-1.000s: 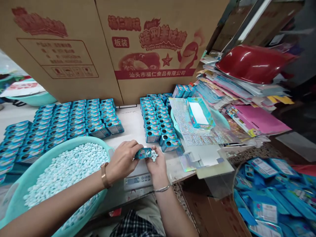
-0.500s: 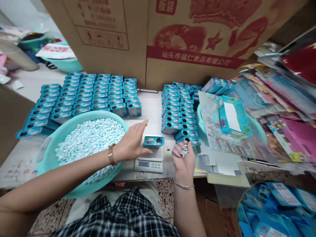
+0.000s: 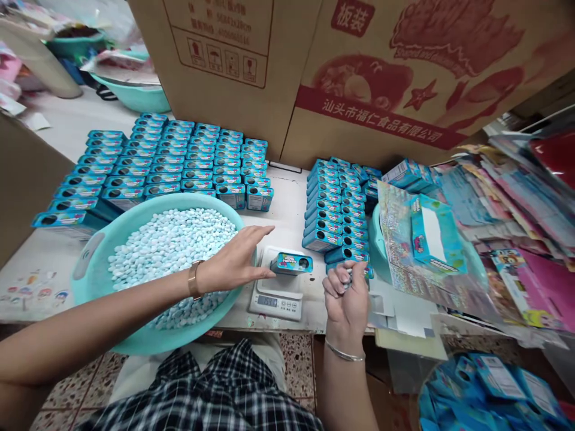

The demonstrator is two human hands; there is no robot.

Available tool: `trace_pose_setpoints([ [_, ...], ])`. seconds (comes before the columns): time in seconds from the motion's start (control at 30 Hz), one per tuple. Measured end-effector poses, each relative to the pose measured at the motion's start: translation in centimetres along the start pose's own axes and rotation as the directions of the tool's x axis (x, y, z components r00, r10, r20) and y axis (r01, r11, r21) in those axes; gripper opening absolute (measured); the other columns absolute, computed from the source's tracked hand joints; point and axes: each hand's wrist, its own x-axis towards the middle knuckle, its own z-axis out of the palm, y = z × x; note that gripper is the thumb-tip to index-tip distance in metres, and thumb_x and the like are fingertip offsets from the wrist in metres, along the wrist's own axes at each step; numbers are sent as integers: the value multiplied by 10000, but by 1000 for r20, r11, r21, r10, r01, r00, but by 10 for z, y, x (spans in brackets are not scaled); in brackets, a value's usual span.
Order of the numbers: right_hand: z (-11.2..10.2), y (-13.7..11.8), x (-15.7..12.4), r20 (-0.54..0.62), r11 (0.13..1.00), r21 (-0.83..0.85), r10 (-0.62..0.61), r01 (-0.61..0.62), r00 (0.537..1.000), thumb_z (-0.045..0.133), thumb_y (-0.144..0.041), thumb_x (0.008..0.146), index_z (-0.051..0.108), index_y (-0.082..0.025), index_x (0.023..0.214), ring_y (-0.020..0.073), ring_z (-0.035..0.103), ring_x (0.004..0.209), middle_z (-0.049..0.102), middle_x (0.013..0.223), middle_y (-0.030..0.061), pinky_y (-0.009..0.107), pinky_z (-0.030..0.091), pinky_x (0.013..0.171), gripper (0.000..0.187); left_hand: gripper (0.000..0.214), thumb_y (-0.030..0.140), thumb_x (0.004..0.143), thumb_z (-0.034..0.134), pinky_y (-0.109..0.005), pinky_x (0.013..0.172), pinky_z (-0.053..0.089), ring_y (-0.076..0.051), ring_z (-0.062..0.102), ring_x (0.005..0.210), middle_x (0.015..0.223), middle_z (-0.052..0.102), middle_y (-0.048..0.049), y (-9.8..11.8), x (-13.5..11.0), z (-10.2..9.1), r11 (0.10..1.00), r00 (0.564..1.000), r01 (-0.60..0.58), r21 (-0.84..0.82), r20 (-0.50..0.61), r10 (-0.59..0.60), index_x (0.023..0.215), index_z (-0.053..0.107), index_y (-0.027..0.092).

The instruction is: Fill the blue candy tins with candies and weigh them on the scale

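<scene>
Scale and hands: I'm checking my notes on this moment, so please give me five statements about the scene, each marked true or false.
1. A small blue box rests on the scale. True.
2. The left hand is clenched into a fist. False: its fingers are spread open.
3. The right hand is curled around pale pieces. True.
4. The large turquoise basin stands right of the scale. False: it stands left of it.
5. A silver bangle circles the right wrist. True.

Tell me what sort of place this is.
Probably a small candy-packing workshop: a basin holds many pale candies, a digital scale bears one blue box, and rows of similar boxes stand behind the basin.
</scene>
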Motion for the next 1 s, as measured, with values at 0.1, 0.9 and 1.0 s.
trace_pose_setpoints([
  [0.1, 15, 6, 1, 14, 999, -24, -28, 28, 1000, 715, -492, 792, 522, -183, 772, 18, 292, 381, 383, 539, -112, 144, 223, 350, 364, 784, 441, 798, 710, -490, 1102, 367, -300, 425, 1314, 1418, 450, -174, 3, 2, 4, 1000, 1000, -4, -20, 25, 4, 1427, 328, 172],
  [0.9, 5, 5, 4, 186, 734, -625, -191, 266, 964, 612, -539, 843, 610, -182, 774, 58, 285, 445, 355, 520, -86, 202, 226, 430, 364, 839, 378, 713, 784, -472, 1049, 390, -325, 449, 1271, 1366, 496, -155, 23, 29, 21, 994, 993, -31, 101, 115, 19, 1411, 358, 188],
  [1.0, 13, 6, 5, 339, 489, -785, -175, 380, 925, 574, -515, 875, 645, -173, 771, 100, 444, 587, 515, 631, -28, 233, 359, 555, 364, 834, 400, 716, 778, -475, 1034, 399, -331, 464, 1252, 1349, 503, -163, 18, 28, 24, 995, 993, -18, 101, 116, 6, 1405, 366, 175],
])
